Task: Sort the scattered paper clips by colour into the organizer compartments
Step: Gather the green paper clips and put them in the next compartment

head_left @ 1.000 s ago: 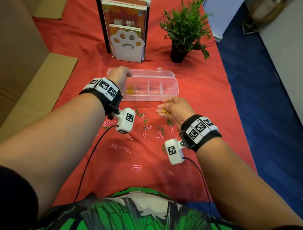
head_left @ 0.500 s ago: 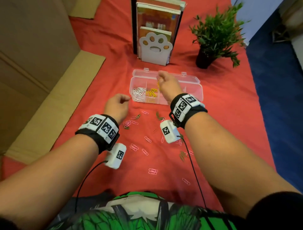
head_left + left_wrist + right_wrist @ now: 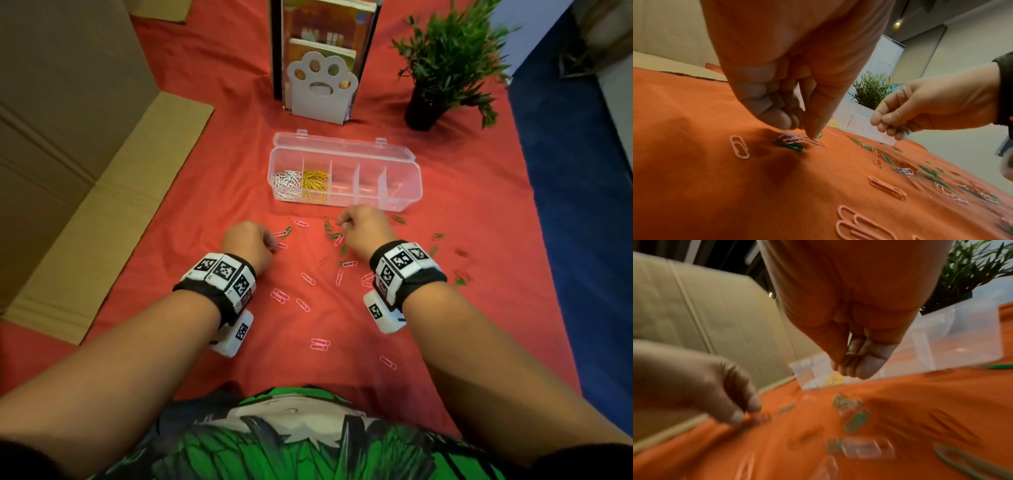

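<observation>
organizer (image 3: 407, 161): 1 | compartments: 5 | plant (image 3: 445, 61): 1 | hands: 2

Clear organizer (image 3: 407, 174) holds white clips (image 3: 287, 183) and yellow clips (image 3: 314, 185); nearer than it, pink clips (image 3: 320, 344) and green clips (image 3: 335, 235) on red cloth (image 3: 222, 171).

Red cloth (image 3: 212, 178) is covering the table, looking matt and soft, creasing in shallow folds. The organizer (image 3: 407, 178) is showing as clear glossy plastic, its thin dividers catching light. Pink paper clips (image 3: 739, 146) and green paper clips (image 3: 789, 145) are looking smooth, coated in colour, with a slight sheen. Cardboard (image 3: 102, 205) at the left is appearing dull, brown and papery. The paw-shaped bookend (image 3: 322, 89) is reading as smooth, matt white.
</observation>
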Demonstrator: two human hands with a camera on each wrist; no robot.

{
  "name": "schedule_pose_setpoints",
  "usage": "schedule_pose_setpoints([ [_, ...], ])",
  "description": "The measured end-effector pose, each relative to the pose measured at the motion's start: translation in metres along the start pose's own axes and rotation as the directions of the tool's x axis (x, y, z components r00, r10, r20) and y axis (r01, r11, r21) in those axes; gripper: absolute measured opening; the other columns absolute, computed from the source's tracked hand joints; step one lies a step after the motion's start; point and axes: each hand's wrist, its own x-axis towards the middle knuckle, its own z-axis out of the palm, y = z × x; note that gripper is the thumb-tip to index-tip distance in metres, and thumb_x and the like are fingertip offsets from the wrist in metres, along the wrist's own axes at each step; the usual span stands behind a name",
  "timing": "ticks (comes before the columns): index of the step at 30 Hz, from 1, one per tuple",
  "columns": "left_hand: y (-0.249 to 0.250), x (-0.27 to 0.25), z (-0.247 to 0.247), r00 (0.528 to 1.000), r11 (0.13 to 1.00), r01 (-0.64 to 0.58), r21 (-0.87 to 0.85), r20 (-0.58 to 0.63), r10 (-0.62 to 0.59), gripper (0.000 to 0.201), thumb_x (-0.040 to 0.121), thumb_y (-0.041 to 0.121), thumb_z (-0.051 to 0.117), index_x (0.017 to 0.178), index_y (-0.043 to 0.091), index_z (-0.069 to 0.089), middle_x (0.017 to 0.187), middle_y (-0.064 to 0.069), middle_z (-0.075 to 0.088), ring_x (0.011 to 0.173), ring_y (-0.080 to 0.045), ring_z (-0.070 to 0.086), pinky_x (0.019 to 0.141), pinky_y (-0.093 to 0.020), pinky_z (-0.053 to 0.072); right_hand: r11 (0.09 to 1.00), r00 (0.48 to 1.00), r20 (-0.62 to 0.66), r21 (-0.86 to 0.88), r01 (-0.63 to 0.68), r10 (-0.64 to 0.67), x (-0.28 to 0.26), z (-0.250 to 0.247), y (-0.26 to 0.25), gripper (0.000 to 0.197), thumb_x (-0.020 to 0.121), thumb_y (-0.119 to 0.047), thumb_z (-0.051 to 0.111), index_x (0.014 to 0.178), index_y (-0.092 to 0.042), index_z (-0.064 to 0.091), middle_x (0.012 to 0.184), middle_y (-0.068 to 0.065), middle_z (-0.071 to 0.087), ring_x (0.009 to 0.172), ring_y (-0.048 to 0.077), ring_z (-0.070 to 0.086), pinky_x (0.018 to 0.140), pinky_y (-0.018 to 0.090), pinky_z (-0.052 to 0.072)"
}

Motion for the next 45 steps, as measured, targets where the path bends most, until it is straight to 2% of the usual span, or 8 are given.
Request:
schedule_pose_setpoints([
  [13,-0.010,-0.008,0.011,0.994,0.979,-0.103,0.176,-0.028,0.109,0.028,0.075,0.002,0.051,0.094,0.013,0.068,0.100,-0.014,0.070,0.098,-0.032,0.062,0.085,-0.036,0.050,0.904,0.984,-0.041,-0.404,0.140,-0.171,-0.010,0.048,0.018,0.024,0.087,-0.008,0.046,0.109,-0.004,0.055,0.114,0.014,0.052,0.109,0.035,0.048,0.089,0.041,0.044],
  [20,-0.009,-0.007,0.013,0.996,0.999,-0.044,0.001,-0.082,0.044,0.024,0.080,0.004,0.048,0.094,0.012,0.066,0.099,-0.016,0.069,0.095,-0.034,0.062,0.083,-0.035,0.048,0.979,0.999,-0.035,0.199,-0.032,0.040,-0.013,0.026,0.023,0.008,0.086,-0.010,0.053,0.087,-0.016,0.059,0.068,-0.001,0.057,0.065,0.018,0.051,0.060,0.023,0.038],
  [26,0.007,0.002,0.013,0.985,0.786,0.169,-0.594,0.079,-0.151,0.023,0.086,0.001,0.046,0.078,0.016,0.061,0.056,-0.008,0.055,0.032,-0.004,0.047,0.049,-0.022,0.040,0.414,0.949,0.209,0.862,-0.293,0.236,-0.021,0.007,0.017,0.022,0.089,0.000,0.041,0.074,-0.012,0.051,0.065,0.004,0.048,0.053,0.012,0.049,0.041,0.017,0.042],
  [29,0.008,0.008,0.010,0.967,0.623,0.245,-0.743,0.144,-0.208,0.025,0.088,0.006,0.051,0.066,0.018,0.053,0.040,0.004,0.053,0.029,0.000,0.046,0.038,-0.014,0.041,0.172,0.928,0.291,0.927,-0.334,0.234,-0.027,-0.002,0.019,0.023,0.090,-0.006,0.039,0.070,-0.009,0.049,0.065,0.004,0.045,0.055,0.015,0.046,0.044,0.020,0.042],
  [32,0.002,0.009,0.009,0.984,0.726,0.170,-0.666,0.072,-0.164,0.023,0.087,0.019,0.060,0.064,0.019,0.054,0.043,0.007,0.053,0.033,0.000,0.046,0.048,-0.020,0.042,0.291,0.931,0.268,0.896,-0.336,0.249,-0.027,0.001,0.025,0.020,0.090,-0.004,0.043,0.072,-0.011,0.050,0.064,0.002,0.044,0.051,0.012,0.041,0.039,0.017,0.036],
  [37,0.002,0.015,0.009,0.994,0.721,0.085,-0.688,0.007,-0.110,0.024,0.090,0.019,0.056,0.066,0.021,0.058,0.057,0.007,0.061,0.049,-0.005,0.048,0.049,-0.019,0.039,0.942,0.968,0.040,0.223,-0.250,0.248,-0.021,0.016,0.037,0.012,0.087,-0.013,0.052,0.079,-0.013,0.061,0.080,0.008,0.063,0.074,0.022,0.059,0.071,0.029,0.047],
  [41,0.011,0.018,0.011,0.979,0.600,0.202,-0.774,0.134,-0.157,0.027,0.094,0.007,0.046,0.072,0.020,0.055,0.059,0.004,0.058,0.036,0.003,0.049,0.037,-0.010,0.040,0.964,0.980,-0.062,-0.182,-0.197,0.188,-0.024,0.026,0.037,0.031,0.089,-0.023,0.051,0.109,0.000,0.060,0.116,0.021,0.056,0.110,0.036,0.056,0.093,0.038,0.046],
  [45,0.022,0.025,0.008,0.985,0.803,0.173,-0.570,0.104,-0.138,0.026,0.089,0.006,0.045,0.070,0.020,0.056,0.064,-0.001,0.051,0.046,-0.011,0.051,0.048,-0.021,0.043,0.958,0.989,-0.091,-0.253,-0.135,0.116,-0.025,0.035,0.034,0.034,0.088,-0.023,0.054,0.113,0.000,0.054,0.119,0.018,0.050,0.114,0.037,0.051,0.095,0.040,0.045],
])
